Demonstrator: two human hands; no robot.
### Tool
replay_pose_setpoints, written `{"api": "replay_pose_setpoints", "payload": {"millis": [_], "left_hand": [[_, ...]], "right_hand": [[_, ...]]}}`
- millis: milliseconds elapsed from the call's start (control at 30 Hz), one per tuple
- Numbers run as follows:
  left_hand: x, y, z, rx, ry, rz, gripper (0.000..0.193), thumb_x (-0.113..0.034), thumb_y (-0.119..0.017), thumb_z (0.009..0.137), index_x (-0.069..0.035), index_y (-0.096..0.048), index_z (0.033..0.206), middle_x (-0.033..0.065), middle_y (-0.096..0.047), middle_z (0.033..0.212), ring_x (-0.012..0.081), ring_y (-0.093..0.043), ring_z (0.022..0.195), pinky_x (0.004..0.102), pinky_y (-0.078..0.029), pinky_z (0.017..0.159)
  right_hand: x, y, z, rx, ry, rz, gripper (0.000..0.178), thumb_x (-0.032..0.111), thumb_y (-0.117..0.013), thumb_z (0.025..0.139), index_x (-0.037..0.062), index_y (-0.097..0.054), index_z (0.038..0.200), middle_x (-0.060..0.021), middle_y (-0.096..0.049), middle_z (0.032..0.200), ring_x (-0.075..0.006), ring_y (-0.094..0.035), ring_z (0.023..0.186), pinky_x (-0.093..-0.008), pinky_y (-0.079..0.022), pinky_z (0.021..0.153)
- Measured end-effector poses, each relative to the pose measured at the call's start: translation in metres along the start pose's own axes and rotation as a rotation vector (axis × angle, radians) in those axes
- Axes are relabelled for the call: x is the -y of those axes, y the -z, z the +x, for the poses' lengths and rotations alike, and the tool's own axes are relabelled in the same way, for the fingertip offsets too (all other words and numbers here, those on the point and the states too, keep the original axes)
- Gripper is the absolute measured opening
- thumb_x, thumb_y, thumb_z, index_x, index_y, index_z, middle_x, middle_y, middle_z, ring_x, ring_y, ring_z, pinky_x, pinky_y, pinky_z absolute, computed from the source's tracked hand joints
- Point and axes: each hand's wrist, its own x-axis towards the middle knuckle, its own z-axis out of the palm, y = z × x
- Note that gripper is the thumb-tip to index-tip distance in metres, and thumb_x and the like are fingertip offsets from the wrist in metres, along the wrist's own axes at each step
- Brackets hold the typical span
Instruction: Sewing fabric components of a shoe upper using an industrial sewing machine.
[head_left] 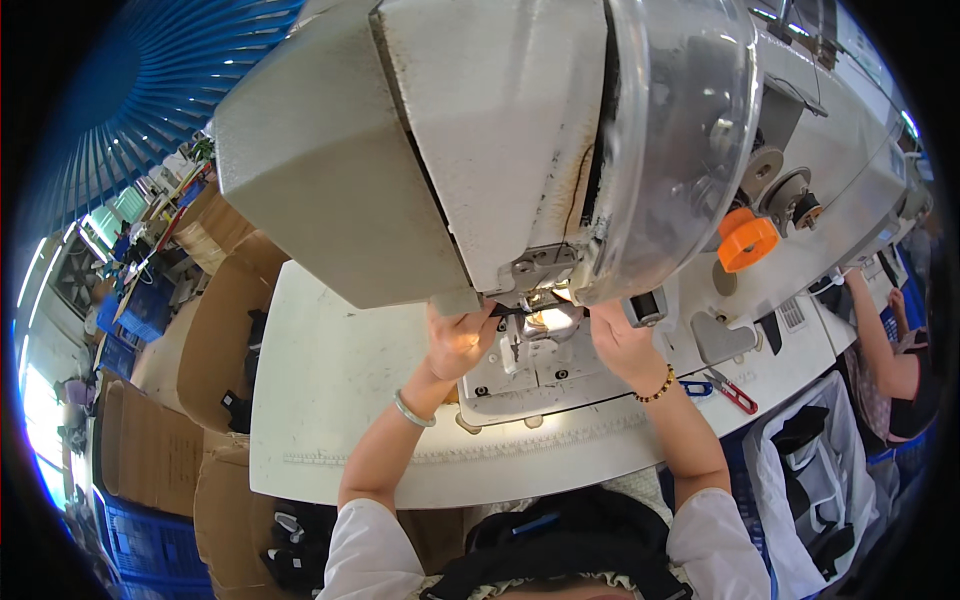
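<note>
- Taking the lit needle area of the sewing machine as the clock's centre, the left hand sits at nine o'clock, its fingers curled and pinching the end of a dark piece.
- The dark piece lies under the machine's head, just beside the needle area toward nine o'clock; its far end is hard to make out.
- The right hand is at three o'clock, close by the needle area; its fingertips are hidden, so I cannot tell whether it grasps anything.
- Toward four o'clock on the desk lie blue snips and red-handled scissors, near each other.
- An orange wheel is at two o'clock.
- Farther out: a blue fan at ten, a cardboard box at nine, a white sack at four, and another person's arm at three.
</note>
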Motion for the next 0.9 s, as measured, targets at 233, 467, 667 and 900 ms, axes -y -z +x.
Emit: {"api": "replay_pose_setpoints", "payload": {"millis": [233,467,667,900], "left_hand": [[-0.006,0.000,0.006,-0.059,0.023,0.053,0.027,0.004,-0.068,0.052,-0.001,-0.066,0.079,0.0097,-0.061,0.078,0.0274,-0.058,0.070,0.0349,-0.046,0.063],[-0.010,0.002,0.009,-0.055,0.018,0.073,0.026,0.006,-0.065,0.052,0.001,-0.065,0.078,0.0128,-0.062,0.083,0.0297,-0.059,0.068,0.0335,-0.048,0.061],[-0.011,0.005,0.009,-0.046,0.016,0.084,0.024,0.006,-0.066,0.052,0.000,-0.063,0.075,0.0106,-0.060,0.078,0.0279,-0.056,0.068,0.0333,-0.045,0.059],[-0.031,-0.005,0.021,-0.158,0.107,0.129,0.020,0.008,-0.065,0.056,0.000,-0.062,0.075,0.0092,-0.058,0.076,0.0263,-0.056,0.070,0.0335,-0.044,0.061]], "right_hand": [[-0.007,0.000,-0.005,0.027,-0.048,0.033,0.028,-0.012,-0.052,0.063,-0.0036,-0.061,0.088,-0.0133,-0.049,0.075,-0.0377,-0.052,0.085,-0.0409,-0.044,0.076],[-0.005,0.001,0.003,0.002,-0.033,0.068,0.011,-0.011,-0.055,0.066,-0.0036,-0.048,0.069,-0.0132,-0.049,0.072,-0.0324,-0.050,0.078,-0.0357,-0.042,0.063],[-0.006,-0.002,0.001,-0.013,0.022,0.040,0.011,-0.012,-0.056,0.066,-0.0039,-0.050,0.070,-0.0131,-0.051,0.073,-0.0320,-0.051,0.081,-0.0367,-0.044,0.065],[-0.002,-0.003,0.001,0.008,-0.088,0.128,0.014,-0.011,-0.057,0.068,-0.0006,-0.054,0.077,-0.0132,-0.054,0.078,-0.0312,-0.053,0.088,-0.0359,-0.046,0.072]]}}
